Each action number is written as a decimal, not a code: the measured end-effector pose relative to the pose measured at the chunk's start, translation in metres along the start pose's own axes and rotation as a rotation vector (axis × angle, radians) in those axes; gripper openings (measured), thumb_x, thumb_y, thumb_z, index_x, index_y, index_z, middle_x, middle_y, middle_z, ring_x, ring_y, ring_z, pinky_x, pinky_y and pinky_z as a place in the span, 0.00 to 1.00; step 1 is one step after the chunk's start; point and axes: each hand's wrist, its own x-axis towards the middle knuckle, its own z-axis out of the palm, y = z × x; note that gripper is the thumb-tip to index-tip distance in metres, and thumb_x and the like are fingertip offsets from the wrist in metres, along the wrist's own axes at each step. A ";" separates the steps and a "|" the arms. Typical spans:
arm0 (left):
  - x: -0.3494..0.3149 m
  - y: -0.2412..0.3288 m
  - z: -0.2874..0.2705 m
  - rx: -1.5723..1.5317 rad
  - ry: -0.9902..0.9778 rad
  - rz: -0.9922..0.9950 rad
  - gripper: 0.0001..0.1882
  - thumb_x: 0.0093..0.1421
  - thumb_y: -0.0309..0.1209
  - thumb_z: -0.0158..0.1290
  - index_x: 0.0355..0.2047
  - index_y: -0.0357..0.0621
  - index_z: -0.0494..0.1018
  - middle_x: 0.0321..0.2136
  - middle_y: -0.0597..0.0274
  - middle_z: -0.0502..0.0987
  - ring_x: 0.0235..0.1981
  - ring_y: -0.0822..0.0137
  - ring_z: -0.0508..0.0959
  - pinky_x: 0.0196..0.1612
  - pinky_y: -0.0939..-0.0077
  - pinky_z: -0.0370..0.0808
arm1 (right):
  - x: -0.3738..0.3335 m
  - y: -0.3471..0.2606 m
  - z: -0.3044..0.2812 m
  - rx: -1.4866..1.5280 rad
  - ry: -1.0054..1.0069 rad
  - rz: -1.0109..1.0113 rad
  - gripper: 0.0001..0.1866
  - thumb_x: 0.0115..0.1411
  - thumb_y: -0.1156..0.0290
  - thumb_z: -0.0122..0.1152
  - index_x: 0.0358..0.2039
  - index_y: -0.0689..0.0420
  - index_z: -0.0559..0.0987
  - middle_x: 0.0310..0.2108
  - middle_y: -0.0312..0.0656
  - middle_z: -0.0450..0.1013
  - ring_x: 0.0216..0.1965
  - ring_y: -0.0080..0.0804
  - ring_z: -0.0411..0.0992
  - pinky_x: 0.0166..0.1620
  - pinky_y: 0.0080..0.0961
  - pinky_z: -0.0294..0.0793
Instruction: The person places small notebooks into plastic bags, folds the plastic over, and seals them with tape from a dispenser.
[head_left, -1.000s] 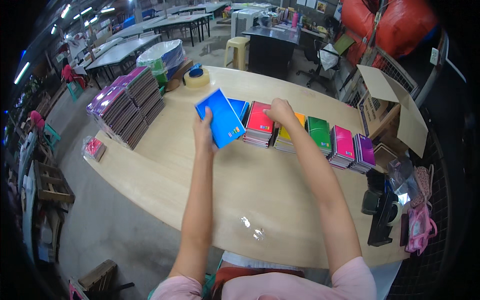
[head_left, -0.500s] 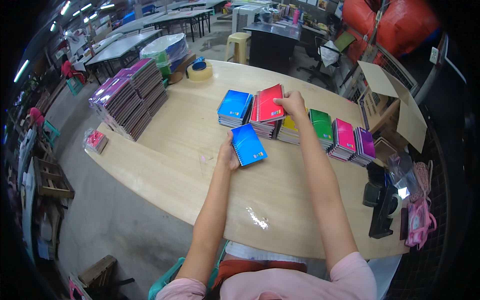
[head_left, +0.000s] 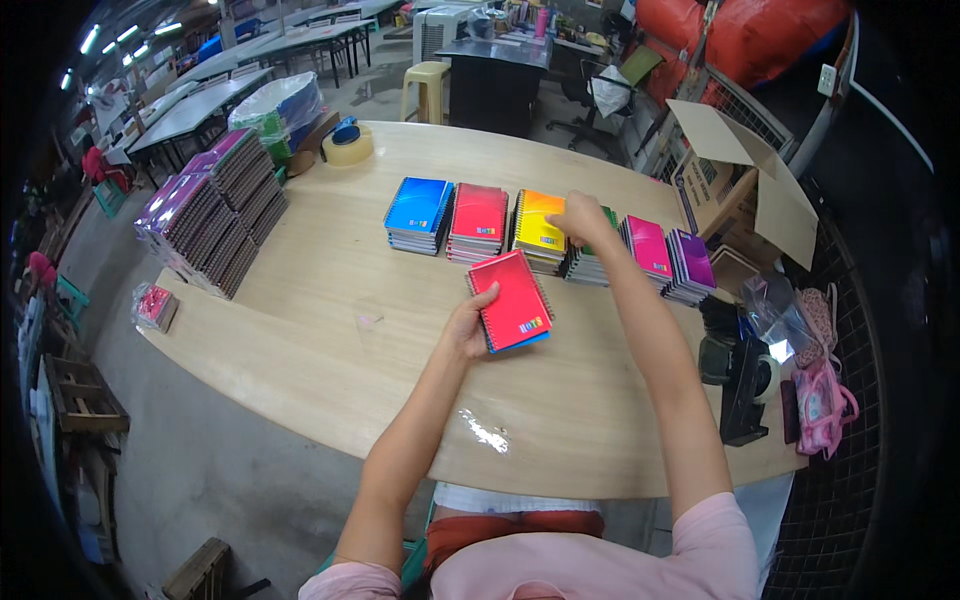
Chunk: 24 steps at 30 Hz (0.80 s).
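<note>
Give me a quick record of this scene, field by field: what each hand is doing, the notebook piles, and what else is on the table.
left hand: holds a small stack, red notebook on top, a blue one beneath
right hand: rests on the yellow pile, beside the green pile
row of piles: blue pile, red pile, yellow, green, pink pile, purple pile
table: round-edged, light wood
far left: wrapped notebook bundles
back edge: tape roll
right: open cardboard box
</note>
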 end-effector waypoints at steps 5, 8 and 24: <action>0.006 -0.007 -0.012 -0.085 -0.040 -0.004 0.18 0.67 0.31 0.45 0.55 0.35 0.64 0.50 0.45 0.76 0.50 0.53 0.78 0.55 0.50 0.75 | 0.006 -0.025 0.028 -0.159 0.203 0.094 0.40 0.50 0.65 0.66 0.59 0.69 0.60 0.53 0.58 0.73 0.54 0.50 0.74 0.53 0.42 0.75; 0.010 -0.009 -0.010 -0.078 -0.022 0.009 0.18 0.67 0.30 0.45 0.54 0.35 0.65 0.49 0.45 0.76 0.49 0.53 0.79 0.55 0.51 0.76 | 0.015 -0.013 0.034 -0.052 0.281 0.205 0.41 0.49 0.64 0.70 0.58 0.70 0.61 0.52 0.56 0.73 0.53 0.50 0.74 0.53 0.41 0.75; -0.009 -0.017 0.018 -0.026 -0.040 0.157 0.29 0.69 0.47 0.45 0.60 0.39 0.60 0.56 0.47 0.71 0.56 0.51 0.74 0.59 0.48 0.71 | -0.073 0.051 0.007 0.417 0.336 -0.251 0.22 0.53 0.59 0.72 0.38 0.68 0.82 0.32 0.48 0.81 0.36 0.36 0.80 0.41 0.33 0.79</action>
